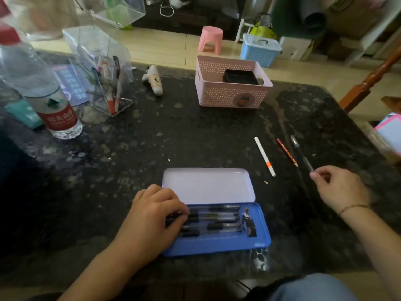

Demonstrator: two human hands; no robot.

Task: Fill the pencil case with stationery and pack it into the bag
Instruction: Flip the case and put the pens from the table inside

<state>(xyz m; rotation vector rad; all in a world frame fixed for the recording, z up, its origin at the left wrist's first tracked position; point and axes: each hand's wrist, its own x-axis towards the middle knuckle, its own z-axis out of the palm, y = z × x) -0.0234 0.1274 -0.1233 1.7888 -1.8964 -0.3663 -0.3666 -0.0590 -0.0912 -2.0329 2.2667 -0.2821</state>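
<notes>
A blue tin pencil case (217,244) lies open near the table's front edge, its pale lid (208,185) folded back. Several black gel pens (217,220) lie inside the tray. My left hand (156,213) rests on the pens at the case's left end, fingers curled over them. To the right, my right hand (338,187) pinches the near end of a black pen (300,152) that lies on the table. Beside it lie a red pencil (286,152) and a white pen with an orange band (264,156). No bag is in sight.
A pink basket (232,95) holding a black box stands at the back. A clear acrylic holder with pens (110,92), a water bottle (54,105) and a white toy-like object (154,82) are at the back left. The dark stone table (173,137) ends at right near a pink-edged board (390,131).
</notes>
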